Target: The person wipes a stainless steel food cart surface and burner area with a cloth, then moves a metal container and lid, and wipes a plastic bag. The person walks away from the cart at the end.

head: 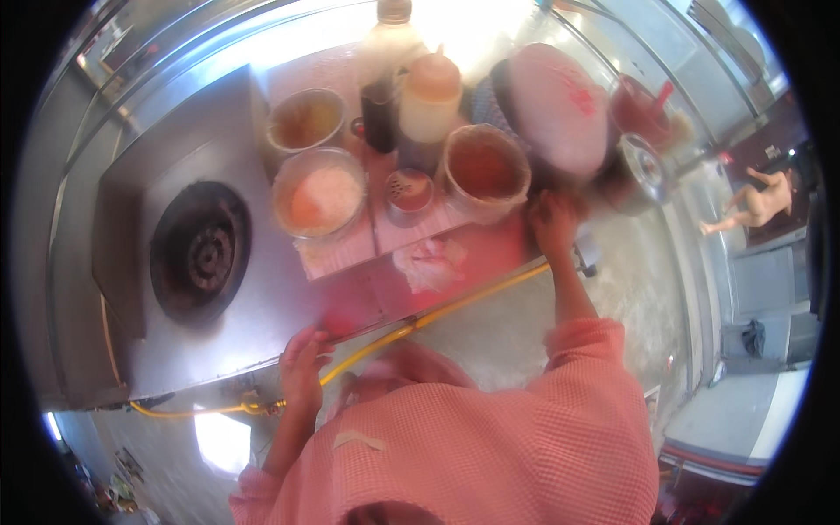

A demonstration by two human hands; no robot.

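At the counter's right end, my right hand [554, 222] reaches in close to the front edge, fingertips bent into a dark, blurred spot under a large pale oval, pink-smeared thing [561, 108]. Whether it grips anything there cannot be made out. My left hand [304, 361] hovers by the front edge of the metal counter, fingers loosely bent and apart, with nothing visible in it. Between the hands lies a crumpled white plastic or paper piece [430, 268] on the red surface [479, 262]. Nearest the right hand stands a film-lined tub of red-brown sauce [485, 164].
A dark round burner or griddle [200, 252] is set in the left metal top. Behind are a tub with pale and orange contents [319, 193], a yellowish-brown tub [306, 120], a shaker [409, 191], a squeeze bottle [430, 98] and a metal pot [636, 174]. A yellow hose [482, 295] runs along the front.
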